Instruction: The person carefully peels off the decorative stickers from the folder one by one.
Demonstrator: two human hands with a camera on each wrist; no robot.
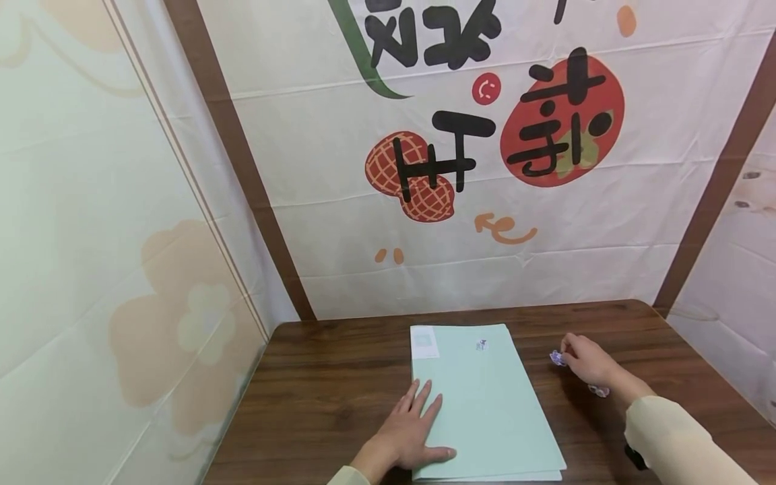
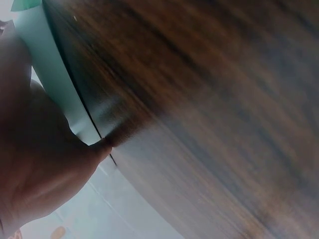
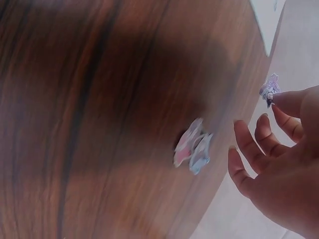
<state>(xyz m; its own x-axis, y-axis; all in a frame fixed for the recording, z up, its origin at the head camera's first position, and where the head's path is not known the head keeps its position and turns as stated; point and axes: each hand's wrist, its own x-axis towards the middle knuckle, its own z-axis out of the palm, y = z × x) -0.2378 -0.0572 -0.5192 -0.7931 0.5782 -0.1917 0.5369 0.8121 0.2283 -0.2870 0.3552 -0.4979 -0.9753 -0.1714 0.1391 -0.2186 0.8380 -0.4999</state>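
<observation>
A mint-green folder [image 1: 485, 404] lies on the wooden table, a white label [image 1: 424, 342] at its upper left corner and a small sticker [image 1: 481, 345] near its top edge. My left hand [image 1: 407, 434] rests on the folder's left side, fingers spread and thumb stretched across the cover. To the right of the folder, my right hand [image 1: 587, 360] pinches a small purple figure sticker [image 3: 269, 89] between thumb and index finger, above the table. Its other fingers are loosely bent. Below that hand, a pinkish sticker [image 3: 187, 144] and a pale blue one [image 3: 201, 155] lie side by side.
Dark wood-grain table [image 1: 327, 384] extends on both sides of the folder. Behind it hangs a white printed cloth [image 1: 339, 289] with brown stripes, and a flowered cloth [image 1: 79, 269] hangs at the left. A small black object [image 1: 635, 458] shows under the right sleeve.
</observation>
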